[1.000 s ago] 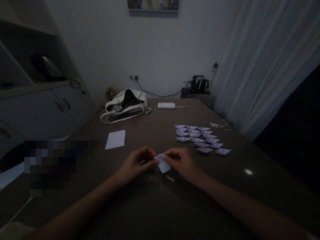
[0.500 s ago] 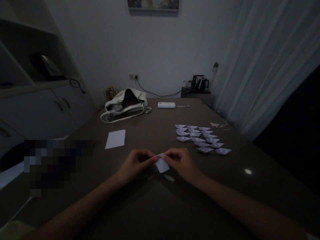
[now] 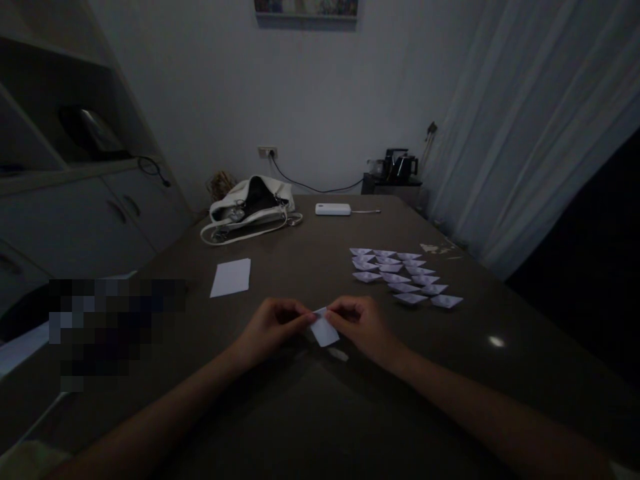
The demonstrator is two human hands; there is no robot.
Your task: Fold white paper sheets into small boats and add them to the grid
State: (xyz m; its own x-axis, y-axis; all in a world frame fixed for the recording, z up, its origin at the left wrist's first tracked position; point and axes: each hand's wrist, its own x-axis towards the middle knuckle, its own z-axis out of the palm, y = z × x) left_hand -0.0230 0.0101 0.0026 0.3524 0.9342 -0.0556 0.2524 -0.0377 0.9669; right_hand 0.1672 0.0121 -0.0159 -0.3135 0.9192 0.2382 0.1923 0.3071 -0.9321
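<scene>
A small piece of folded white paper (image 3: pixel 325 331) is held up between my two hands, just above the dark tabletop. My left hand (image 3: pixel 274 327) pinches its upper left edge between thumb and forefinger. At the upper right edge, my right hand (image 3: pixel 361 325) grips it the same way. The paper's lower part hangs toward me as a small four-sided shape; its top edge is partly covered by my fingertips. Several folded paper boats (image 3: pixel 400 277) sit in rows to the right, beyond my right hand. A stack of white paper sheets (image 3: pixel 231 278) lies beyond my left hand.
On the brown table (image 3: pixel 300 247), a white handbag (image 3: pixel 255 210) stands at the far left and a white power bank (image 3: pixel 333 209) with a short cable at the back. Paper scraps (image 3: pixel 437 249) lie near the right edge. Pixelated items cover the near left.
Both hands keep their pinch on the folded paper and have hardly moved. The paper's lower edge is tilted very slightly differently. Everything else stays in place.
</scene>
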